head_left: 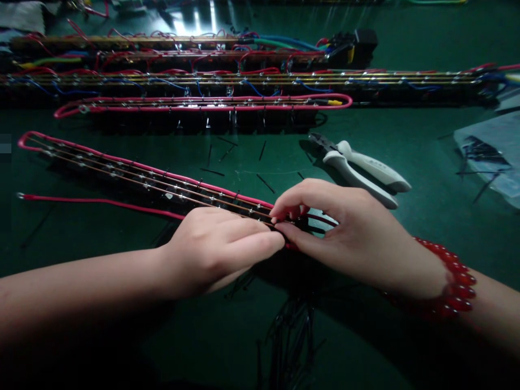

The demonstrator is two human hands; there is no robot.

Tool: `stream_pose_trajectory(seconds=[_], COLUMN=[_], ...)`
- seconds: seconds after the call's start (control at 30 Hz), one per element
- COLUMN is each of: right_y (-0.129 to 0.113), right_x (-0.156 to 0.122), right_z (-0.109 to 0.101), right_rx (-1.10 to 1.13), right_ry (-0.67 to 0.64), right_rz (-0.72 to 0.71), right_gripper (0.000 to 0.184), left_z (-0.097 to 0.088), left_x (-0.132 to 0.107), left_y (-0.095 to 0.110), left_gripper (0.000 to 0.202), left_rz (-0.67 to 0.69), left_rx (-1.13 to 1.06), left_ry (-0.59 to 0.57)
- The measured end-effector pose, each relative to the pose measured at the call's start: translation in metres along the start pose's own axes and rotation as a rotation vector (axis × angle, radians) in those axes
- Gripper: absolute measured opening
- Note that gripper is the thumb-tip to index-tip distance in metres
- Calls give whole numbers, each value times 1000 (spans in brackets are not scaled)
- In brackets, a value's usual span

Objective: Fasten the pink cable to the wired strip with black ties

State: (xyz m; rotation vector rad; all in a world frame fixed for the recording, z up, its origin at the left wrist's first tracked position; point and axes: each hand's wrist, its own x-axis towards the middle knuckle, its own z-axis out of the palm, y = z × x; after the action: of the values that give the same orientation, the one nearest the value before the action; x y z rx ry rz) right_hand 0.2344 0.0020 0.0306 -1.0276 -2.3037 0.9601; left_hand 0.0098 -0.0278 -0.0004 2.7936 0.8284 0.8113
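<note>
near the middle of the green table (426, 54), both your hands meet on the near end of a long black strip (134, 176) edged with red wire (93, 201). your left hand (221, 249) lies over it, fingers together and pressed flat. your right hand (345, 233), a red bead bracelet (455, 281) at the wrist, pinches the strip's end between thumb and fingertips. white-handled cutters (365, 170) lie just beyond, and more wired strips (244, 81) rest well apart at the far side

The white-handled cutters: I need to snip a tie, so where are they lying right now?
The cutters lie on the green table right of centre in the head view, just beyond the right hand, untouched.
</note>
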Motion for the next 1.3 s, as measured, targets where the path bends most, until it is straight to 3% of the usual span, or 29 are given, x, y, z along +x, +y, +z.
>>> stream_pose_trajectory(seconds=[0.17,0.43,0.63,0.8,1.3], right_y=[1,-1,-1,-1,-2], right_x=[1,3,1,1,0], right_z=[-2,-1,0,2,0], right_rx=[24,161,194,308,111], right_ry=[-38,-18,39,37,66], right_rz=[10,96,121,186,21], right_gripper=[12,10,9,26,26], left_z=[0,0,-2,0,6], left_x=[5,5,8,8,2], left_y=[1,6,6,5,3], left_gripper=[6,4,6,7,10], left_rz=[-159,-287,-248,-191,-104], left_rx=[-106,-276,-266,-197,-75], left_ry=[-66,-5,21,65,78])
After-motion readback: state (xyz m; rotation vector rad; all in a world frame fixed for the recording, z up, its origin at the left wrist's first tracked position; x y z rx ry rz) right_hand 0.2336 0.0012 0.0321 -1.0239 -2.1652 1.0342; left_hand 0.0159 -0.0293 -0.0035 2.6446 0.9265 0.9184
